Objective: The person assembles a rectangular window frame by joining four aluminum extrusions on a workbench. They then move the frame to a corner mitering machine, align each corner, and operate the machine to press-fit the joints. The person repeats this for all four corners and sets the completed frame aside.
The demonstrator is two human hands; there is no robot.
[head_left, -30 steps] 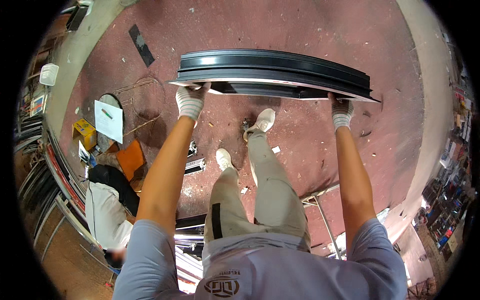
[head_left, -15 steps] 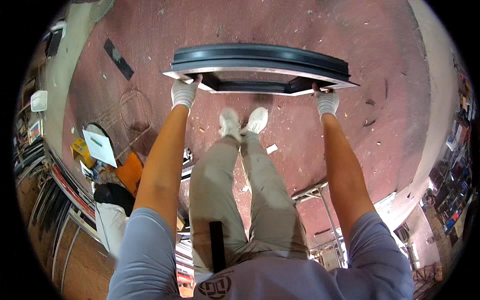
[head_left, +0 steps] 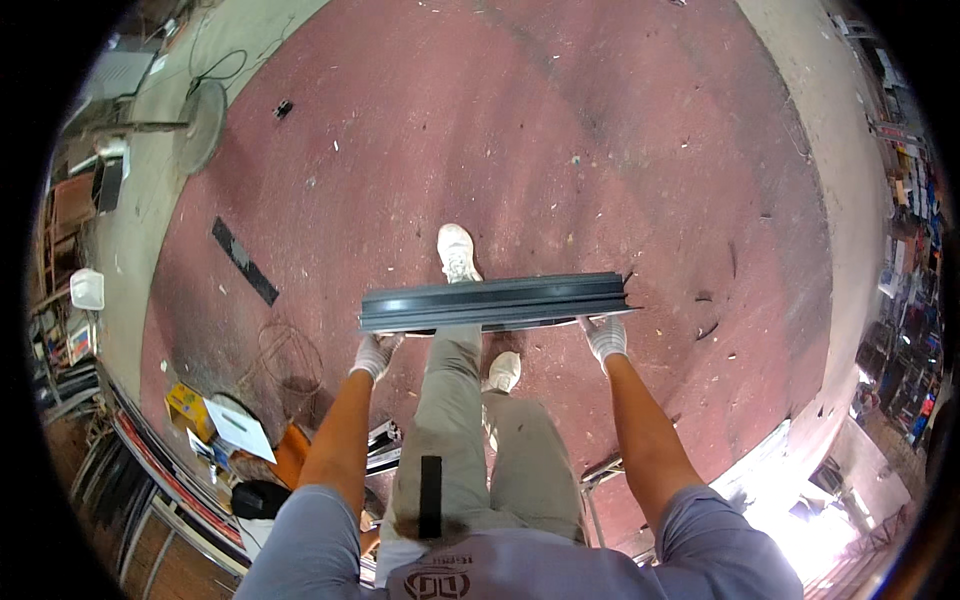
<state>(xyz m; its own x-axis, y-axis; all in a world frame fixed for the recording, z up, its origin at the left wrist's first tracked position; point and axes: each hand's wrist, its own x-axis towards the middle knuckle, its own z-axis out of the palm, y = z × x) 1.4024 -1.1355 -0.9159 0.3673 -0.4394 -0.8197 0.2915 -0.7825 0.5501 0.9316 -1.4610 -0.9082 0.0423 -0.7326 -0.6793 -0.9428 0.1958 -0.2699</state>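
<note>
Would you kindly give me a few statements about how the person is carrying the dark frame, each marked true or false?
1. Both hands wear light work gloves. True: left hand, right hand.
2. The dark metal frame lies on the floor. False: it is held up in front of the body, above the red floor.
3. Each hand grips one end of the frame. True.
4. The pedestal fan stands on the person's right. False: it is far left.
</note>
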